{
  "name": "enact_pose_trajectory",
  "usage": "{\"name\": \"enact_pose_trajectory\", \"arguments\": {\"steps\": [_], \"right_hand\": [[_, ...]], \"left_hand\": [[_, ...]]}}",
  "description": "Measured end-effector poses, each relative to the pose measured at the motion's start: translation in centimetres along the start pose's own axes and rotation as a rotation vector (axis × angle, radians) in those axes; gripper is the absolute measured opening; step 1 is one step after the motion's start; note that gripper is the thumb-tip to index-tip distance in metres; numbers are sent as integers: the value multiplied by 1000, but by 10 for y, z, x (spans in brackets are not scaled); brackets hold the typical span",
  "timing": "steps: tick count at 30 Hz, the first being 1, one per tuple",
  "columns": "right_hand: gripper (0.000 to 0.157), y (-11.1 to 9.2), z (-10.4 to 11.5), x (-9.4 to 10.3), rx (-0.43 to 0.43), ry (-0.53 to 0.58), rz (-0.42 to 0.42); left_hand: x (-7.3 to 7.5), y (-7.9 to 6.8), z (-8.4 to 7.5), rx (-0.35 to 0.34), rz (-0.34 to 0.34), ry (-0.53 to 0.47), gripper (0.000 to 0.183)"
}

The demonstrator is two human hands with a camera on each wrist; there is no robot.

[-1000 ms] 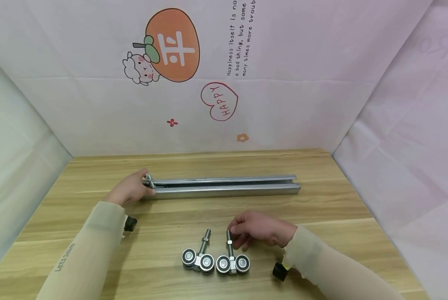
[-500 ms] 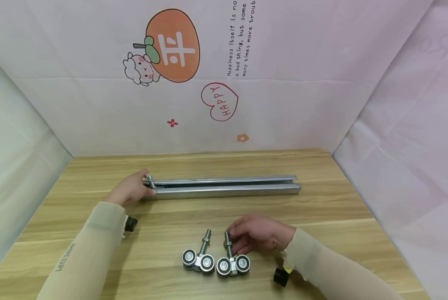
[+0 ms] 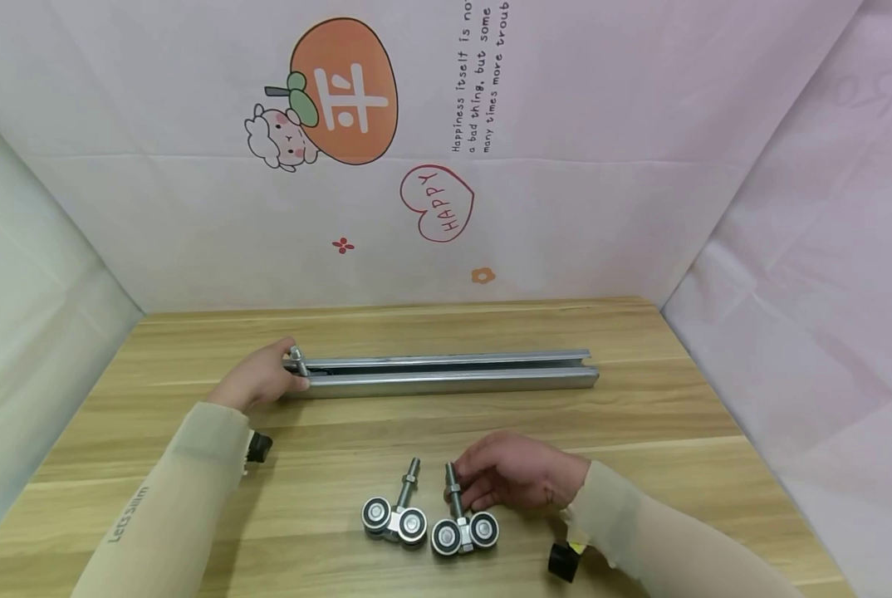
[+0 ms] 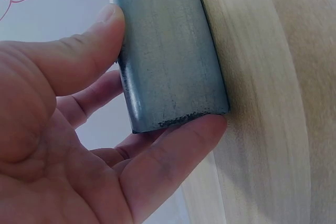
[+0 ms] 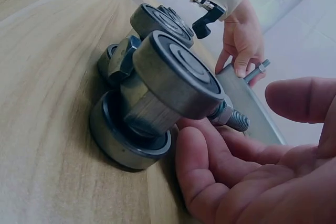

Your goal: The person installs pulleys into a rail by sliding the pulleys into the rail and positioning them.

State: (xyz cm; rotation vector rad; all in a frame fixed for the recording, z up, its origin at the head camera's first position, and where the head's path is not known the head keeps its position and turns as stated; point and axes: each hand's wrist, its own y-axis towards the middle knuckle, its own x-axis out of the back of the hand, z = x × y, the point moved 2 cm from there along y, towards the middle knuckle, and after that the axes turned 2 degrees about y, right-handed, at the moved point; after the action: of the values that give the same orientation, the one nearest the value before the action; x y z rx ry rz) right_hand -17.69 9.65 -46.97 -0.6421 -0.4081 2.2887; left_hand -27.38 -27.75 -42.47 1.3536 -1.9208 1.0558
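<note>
We record one wood-grained table [image 3: 386,428], enclosed left, back and right by white cloth [image 3: 603,166]; on its back panel, an orange fruit print [image 3: 344,90] and a red heart [image 3: 437,203] reading HAPPY. From the left: one left hand [image 3: 262,371], thumb and fingers clasping the left end of a metal rail [image 3: 453,382], which lies crosswise toward the table's rear; one threaded bolt [image 3: 299,361], tilted, beside those fingers. Nearer us: one left trolley [image 3: 395,521]; one right trolley [image 3: 464,531] just beside it, its shank partly masking one right hand [image 3: 517,469], fingers bent, thumb apart; we cannot tell whether they touch the shank.
</note>
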Motion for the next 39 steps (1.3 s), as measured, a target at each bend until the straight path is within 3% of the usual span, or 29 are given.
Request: {"name": "enact_pose_trajectory", "arguments": {"steps": [14, 24, 30, 35, 39], "right_hand": [[29, 0, 1, 2, -41, -8, 82], [27, 3, -6, 4, -44, -44, -4], [26, 1, -6, 1, -26, -79, -59], [24, 1, -6, 3, -4, -102, -93], [24, 1, -2, 8, 15, -125, -121]], "left_hand": [[-1, 0, 0, 0, 2, -11, 36], [-1, 2, 2, 8, 0, 4, 33], [-1, 2, 2, 16, 0, 1, 51], [-1, 3, 2, 16, 1, -1, 39], [-1, 3, 2, 10, 3, 9, 47]]}}
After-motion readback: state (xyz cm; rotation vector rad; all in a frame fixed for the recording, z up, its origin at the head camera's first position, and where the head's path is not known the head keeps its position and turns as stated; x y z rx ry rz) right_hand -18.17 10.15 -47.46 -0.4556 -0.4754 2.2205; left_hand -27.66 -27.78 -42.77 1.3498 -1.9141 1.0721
